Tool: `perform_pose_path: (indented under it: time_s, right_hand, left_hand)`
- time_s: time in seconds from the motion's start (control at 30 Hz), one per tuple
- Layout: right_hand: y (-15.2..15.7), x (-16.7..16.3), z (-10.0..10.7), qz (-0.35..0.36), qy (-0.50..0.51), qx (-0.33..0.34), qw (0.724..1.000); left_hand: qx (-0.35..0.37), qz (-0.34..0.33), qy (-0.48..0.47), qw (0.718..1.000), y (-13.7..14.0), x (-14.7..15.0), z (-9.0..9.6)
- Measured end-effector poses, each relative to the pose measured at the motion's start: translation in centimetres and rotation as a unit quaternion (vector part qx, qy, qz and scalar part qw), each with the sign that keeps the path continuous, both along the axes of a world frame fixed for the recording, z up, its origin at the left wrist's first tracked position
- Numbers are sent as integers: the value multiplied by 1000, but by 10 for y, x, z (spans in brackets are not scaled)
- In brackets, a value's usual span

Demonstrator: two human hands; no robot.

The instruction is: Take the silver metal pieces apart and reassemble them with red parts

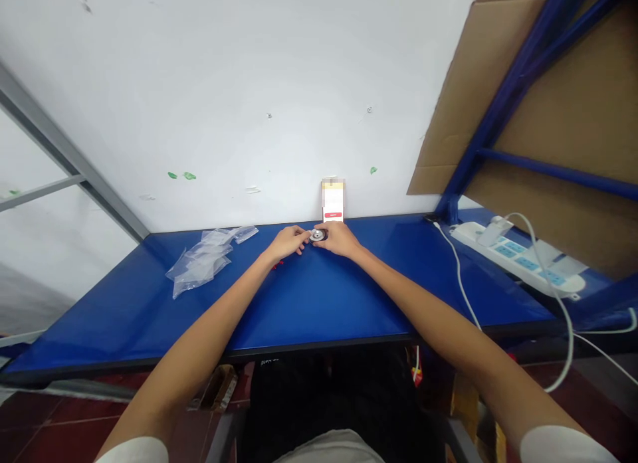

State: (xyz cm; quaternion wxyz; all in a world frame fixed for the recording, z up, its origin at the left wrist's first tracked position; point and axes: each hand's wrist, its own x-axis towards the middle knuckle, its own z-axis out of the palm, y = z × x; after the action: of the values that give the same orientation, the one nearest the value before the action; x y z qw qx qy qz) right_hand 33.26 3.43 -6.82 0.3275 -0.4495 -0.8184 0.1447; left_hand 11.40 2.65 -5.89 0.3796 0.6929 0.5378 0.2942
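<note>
A small round disc (318, 235), silvery white with a dark rim, is between my two hands above the blue table. My right hand (341, 239) grips it from the right, with thumb and fingers curled round its edge. From the left, my left hand (289, 242) pinches at the disc's near-left edge with thumb and forefinger. Small red items (278, 265) lie on the table just below my left hand, partly covered by it. Behind the disc a phone (333, 200) with a lit screen leans against the wall.
Several clear plastic bags (202, 258) lie on the blue table (319, 303) to the left. At the right are a white power strip (518, 257) with plugs and a white cable (459, 277) running over the table edge. A blue metal frame (491, 127) stands before cardboard.
</note>
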Motion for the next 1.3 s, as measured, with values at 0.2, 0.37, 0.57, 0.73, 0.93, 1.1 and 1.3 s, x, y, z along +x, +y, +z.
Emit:
perform_pose_path:
  time_s: [0.2,0.37,0.57,0.73,0.93,1.1,1.3]
  right_hand:
    - [14,1,-11,33,30,-52,998]
    - [15,0,-5,44,-24,-41,998]
    - [9,3,5,55,-56,-21,997]
    - [16,3,3,64,-65,-46,995]
    - [18,3,3,43,-75,-72,994]
    - [9,3,14,28,-93,-93,991]
    - [3,4,20,4,-94,-97,991]
  left_hand:
    - [-9,-5,-18,1000,5,-2,-4]
    - [11,6,67,998,-1,4,4]
    - [121,-8,180,976,-5,15,8]
    - [53,25,109,992,1,10,3]
    - [18,23,41,999,9,5,-1]
    - [26,15,88,996,3,8,5]
    - [21,7,84,996,-1,9,11]
